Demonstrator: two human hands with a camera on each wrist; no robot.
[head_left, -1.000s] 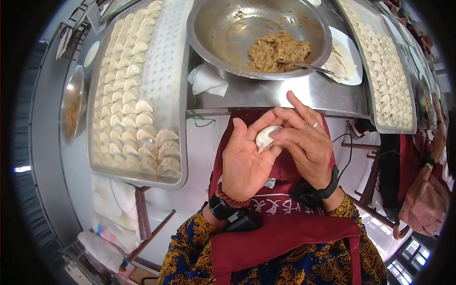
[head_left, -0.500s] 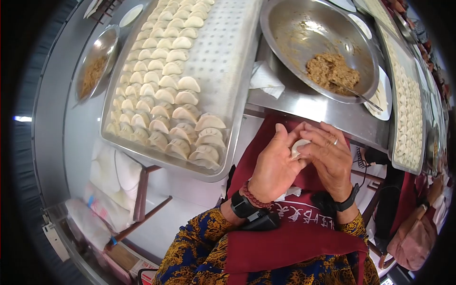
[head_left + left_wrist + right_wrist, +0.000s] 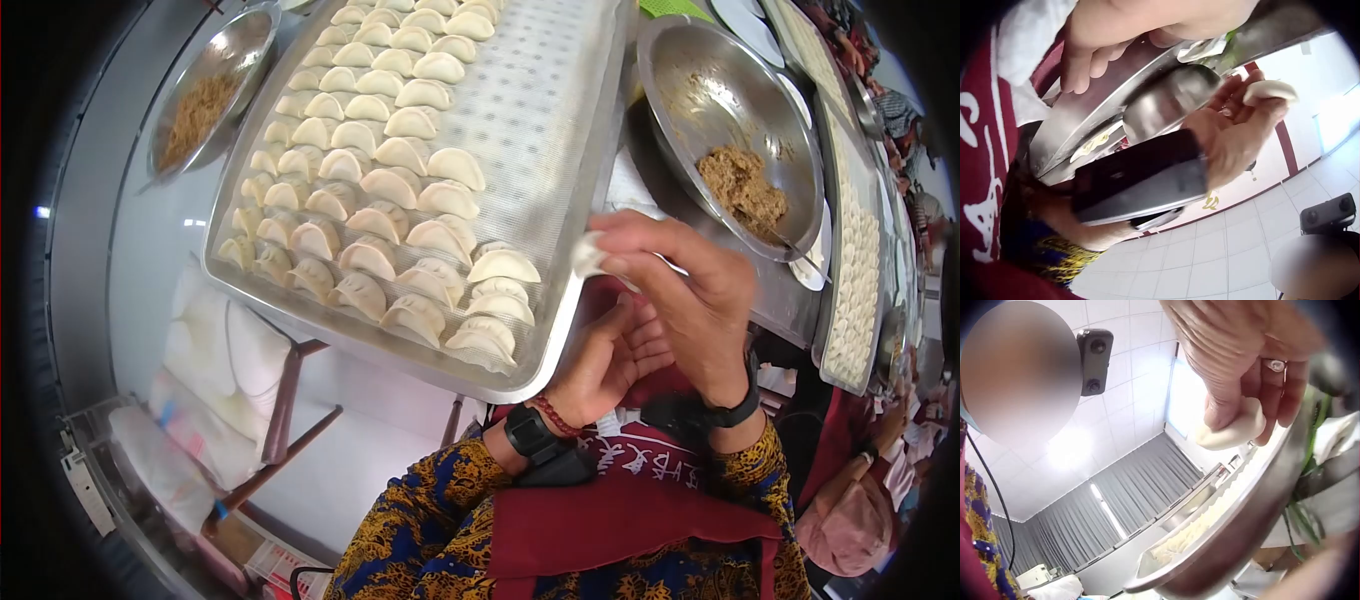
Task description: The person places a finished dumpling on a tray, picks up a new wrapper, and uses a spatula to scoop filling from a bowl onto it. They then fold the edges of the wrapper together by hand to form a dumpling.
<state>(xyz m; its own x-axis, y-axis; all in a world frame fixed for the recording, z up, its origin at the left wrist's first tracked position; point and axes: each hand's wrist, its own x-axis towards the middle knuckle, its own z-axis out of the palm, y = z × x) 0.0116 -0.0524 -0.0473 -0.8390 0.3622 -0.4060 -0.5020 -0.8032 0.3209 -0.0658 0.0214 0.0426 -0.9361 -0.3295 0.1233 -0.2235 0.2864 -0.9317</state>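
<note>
Between thumb and fingers my right hand (image 3: 695, 290) pinches a folded white dumpling (image 3: 1235, 428). In the head view the dumpling is blurred and overlaps the right rim of the metal tray (image 3: 525, 110). Rows of dumplings (image 3: 365, 225) fill the tray's left and middle, with bare perforated surface along its right side. My left hand (image 3: 605, 365) holds nothing; its palm faces up, fingers relaxed, beside the tray's near right corner and below the right hand.
A large steel bowl (image 3: 700, 105) holds brown filling (image 3: 742, 185) and a spoon. White cloth (image 3: 628, 185) lies between bowl and tray. Another bowl (image 3: 235, 45) stands left. Far right is a second dumpling tray (image 3: 858, 270). A chair with white bags stands lower left.
Both hands held the dumpling before; the right hand now carries it left toward the tray, and the left has let go and sits lower. The head view has swung left.
</note>
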